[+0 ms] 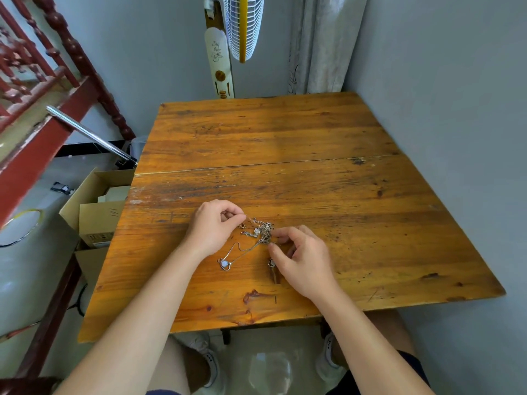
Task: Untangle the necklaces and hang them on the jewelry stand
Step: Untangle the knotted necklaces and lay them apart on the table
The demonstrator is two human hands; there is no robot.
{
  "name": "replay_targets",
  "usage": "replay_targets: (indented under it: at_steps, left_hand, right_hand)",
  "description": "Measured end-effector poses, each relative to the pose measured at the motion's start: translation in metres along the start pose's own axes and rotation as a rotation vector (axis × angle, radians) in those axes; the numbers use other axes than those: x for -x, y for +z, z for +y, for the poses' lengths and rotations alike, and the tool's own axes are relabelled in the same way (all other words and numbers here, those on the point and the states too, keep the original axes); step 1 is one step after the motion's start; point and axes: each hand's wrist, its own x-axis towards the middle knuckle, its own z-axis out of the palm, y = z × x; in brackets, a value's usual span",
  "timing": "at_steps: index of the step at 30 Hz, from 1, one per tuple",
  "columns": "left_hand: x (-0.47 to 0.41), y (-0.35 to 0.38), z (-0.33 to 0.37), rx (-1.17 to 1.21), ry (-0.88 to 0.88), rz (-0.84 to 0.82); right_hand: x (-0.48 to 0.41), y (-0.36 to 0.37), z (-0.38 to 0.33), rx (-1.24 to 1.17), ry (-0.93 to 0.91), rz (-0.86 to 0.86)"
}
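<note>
L hand [212, 226], R hand [302, 258] each pinch tangled necklaces [261, 232] on table [285, 138]; R prob. chain.

Bare tabletop [271, 132] lies beyond the necklaces [261, 232]; wall [442, 81] flanks right.

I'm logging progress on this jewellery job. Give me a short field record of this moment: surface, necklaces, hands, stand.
surface: worn orange-brown wooden table
necklaces: tangled clump of thin silver chains, lying on the table
pendant: pale oval stone in a silver setting, trailing from the clump toward the person
left hand: pinches a chain at the clump's far-left side
right hand: pinches the clump's right edge
jewelry stand: not in view
progress: tangled, nothing hung
</note>
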Motion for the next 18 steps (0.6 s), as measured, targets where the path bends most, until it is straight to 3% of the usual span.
replay_targets:
  at_steps: [4, 9, 18]
  left_hand:
    - [0.001, -0.008, -0.004, 0.06, -0.009, -0.007]
    - [0.004, -0.013, 0.001, 0.092, 0.014, 0.003]
    - [-0.001, -0.014, 0.0, 0.107, 0.039, 0.048]
  right_hand:
    - [-0.012, -0.001, -0.004, 0.042, -0.044, -0.017]
    - [-0.024, 0.008, -0.017, 0.257, -0.248, -0.047]
    - [-0.043, 0.003, -0.024, 0.288, -0.247, -0.183]
